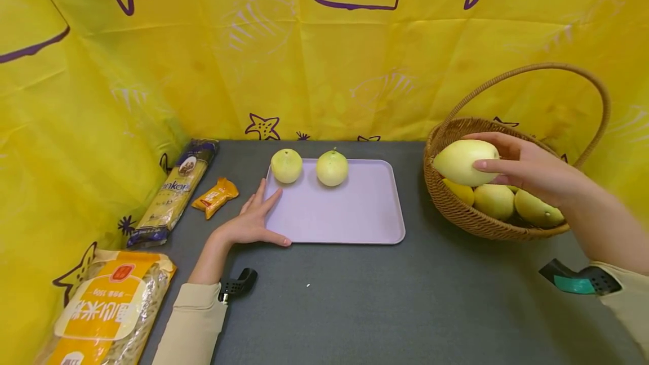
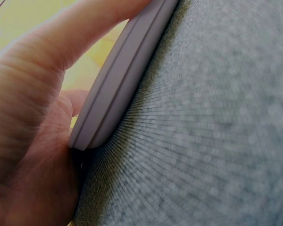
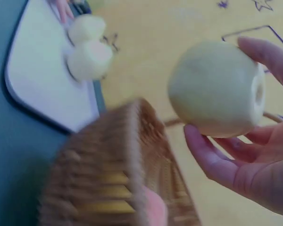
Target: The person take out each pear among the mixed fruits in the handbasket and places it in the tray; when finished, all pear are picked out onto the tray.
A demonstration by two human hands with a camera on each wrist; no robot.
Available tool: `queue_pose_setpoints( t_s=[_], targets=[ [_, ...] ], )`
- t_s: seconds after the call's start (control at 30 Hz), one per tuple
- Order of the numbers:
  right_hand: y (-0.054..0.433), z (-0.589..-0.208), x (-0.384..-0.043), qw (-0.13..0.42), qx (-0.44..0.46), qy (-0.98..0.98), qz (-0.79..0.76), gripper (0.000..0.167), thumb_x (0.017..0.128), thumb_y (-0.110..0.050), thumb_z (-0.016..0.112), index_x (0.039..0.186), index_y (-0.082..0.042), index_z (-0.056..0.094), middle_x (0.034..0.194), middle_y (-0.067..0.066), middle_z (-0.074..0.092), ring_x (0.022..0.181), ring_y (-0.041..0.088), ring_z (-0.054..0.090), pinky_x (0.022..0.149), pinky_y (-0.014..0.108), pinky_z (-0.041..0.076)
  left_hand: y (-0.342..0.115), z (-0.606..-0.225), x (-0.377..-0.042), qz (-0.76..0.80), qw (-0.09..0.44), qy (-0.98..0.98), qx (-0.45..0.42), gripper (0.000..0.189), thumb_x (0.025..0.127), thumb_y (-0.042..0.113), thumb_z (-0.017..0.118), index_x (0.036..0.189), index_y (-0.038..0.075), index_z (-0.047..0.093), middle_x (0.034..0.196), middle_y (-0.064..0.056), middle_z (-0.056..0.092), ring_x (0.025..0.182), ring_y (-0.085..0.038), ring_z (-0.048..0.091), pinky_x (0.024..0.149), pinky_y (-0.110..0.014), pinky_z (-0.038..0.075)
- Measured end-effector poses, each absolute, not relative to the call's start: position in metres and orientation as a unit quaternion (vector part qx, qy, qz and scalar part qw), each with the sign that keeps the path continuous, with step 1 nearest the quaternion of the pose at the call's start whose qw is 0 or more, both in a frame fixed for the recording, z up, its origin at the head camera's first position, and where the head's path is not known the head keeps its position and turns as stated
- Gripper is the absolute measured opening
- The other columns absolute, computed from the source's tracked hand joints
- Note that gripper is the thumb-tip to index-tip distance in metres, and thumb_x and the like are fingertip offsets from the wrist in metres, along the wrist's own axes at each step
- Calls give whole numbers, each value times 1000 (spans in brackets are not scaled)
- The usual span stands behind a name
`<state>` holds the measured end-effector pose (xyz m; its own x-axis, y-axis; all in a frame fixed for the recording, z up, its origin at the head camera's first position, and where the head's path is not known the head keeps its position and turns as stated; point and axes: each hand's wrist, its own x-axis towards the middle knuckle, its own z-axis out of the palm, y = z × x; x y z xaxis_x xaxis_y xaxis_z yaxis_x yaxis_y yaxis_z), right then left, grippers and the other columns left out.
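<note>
My right hand (image 1: 527,165) holds a pale yellow-green pear (image 1: 463,163) between thumb and fingers, raised above the wicker basket (image 1: 456,216). In the right wrist view, the pear (image 3: 214,89) shows a small dent at the end nearest the palm. My left hand (image 1: 250,221) lies spread against the left edge of a light purple tray (image 1: 350,216), thumb on its front edge. In the left wrist view, the tray's rim (image 2: 115,84) runs along that hand's palm and thumb. Two roundish pears, the left one (image 1: 287,166) and the right one (image 1: 332,168), sit along the tray's back edge.
Several fruits (image 1: 494,201) lie inside the basket, whose tall handle (image 1: 552,65) arches over it. Left of the tray are a small orange packet (image 1: 215,197), a long pasta pack (image 1: 174,193) and a larger yellow bag (image 1: 109,308). A yellow cloth (image 1: 324,72) hangs behind.
</note>
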<state>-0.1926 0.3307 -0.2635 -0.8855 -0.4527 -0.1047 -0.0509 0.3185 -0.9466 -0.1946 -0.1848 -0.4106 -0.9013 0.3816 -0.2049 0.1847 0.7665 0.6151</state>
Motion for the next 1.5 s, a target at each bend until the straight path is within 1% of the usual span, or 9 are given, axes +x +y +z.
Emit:
queue_pose_setpoints(
  t_s=[0.13,0.33,0.5,0.67,0.77,0.87,1.1,1.3,1.5],
  targets=[
    [320,-273,-197,216,-171,704,-654,41,102,-3,45,139,-20,49,125,5,55,98,21,63,77,30,55,-185,-410,-194,307,162,925,152,124,66,57,84,158,14,12,157,-16,-28,140,-55,-9,106,-73,1],
    [295,-283,-194,228,-158,640,-717,37,102,-4,44,134,-17,54,127,6,54,101,21,63,80,30,55,-185,-409,-194,308,163,925,149,124,65,57,84,158,15,12,157,-15,-28,140,-55,-9,105,-73,1],
    [272,-290,-191,233,-161,608,-742,34,102,-7,45,134,-14,53,128,6,52,102,19,61,80,30,52,-185,-410,-194,309,163,925,148,124,65,57,84,158,15,13,158,-15,-27,140,-55,-9,105,-73,1],
    [253,-295,-187,251,-152,581,-759,33,103,-10,43,135,-12,46,129,6,51,106,19,60,87,32,51,-185,-411,-194,310,153,926,154,124,65,56,85,158,13,14,158,-16,-26,140,-55,-8,107,-71,1],
    [242,-297,-184,272,-144,569,-763,34,104,-13,41,138,-13,40,131,4,50,110,18,59,92,34,49,-185,-411,-194,310,153,926,154,124,65,57,85,158,13,14,158,-16,-26,140,-55,-8,107,-71,1],
    [233,-301,-182,285,-149,551,-770,35,105,-16,40,139,-16,39,131,3,50,113,18,59,96,36,47,-184,-410,-194,310,154,926,153,124,65,57,85,158,13,15,158,-16,-26,140,-55,-8,107,-71,1],
    [223,-321,-187,311,-147,456,-820,32,106,-18,35,135,-20,48,131,2,51,115,22,58,97,40,47,-183,-409,-193,310,153,925,154,124,64,57,85,157,13,15,158,-17,-26,140,-55,-8,107,-71,1],
    [213,-339,-189,313,-98,428,-842,29,105,-21,37,132,-16,47,130,6,51,114,24,57,96,41,48,-183,-410,-193,310,157,925,152,125,64,58,84,158,14,15,158,-16,-26,140,-54,-8,107,-71,1],
    [205,-354,-190,314,-88,411,-851,30,101,-12,46,131,-14,47,128,9,52,114,28,58,101,43,44,-184,-410,-193,308,159,926,151,125,64,58,84,158,14,14,158,-15,-27,141,-54,-9,107,-71,1]
  ],
)
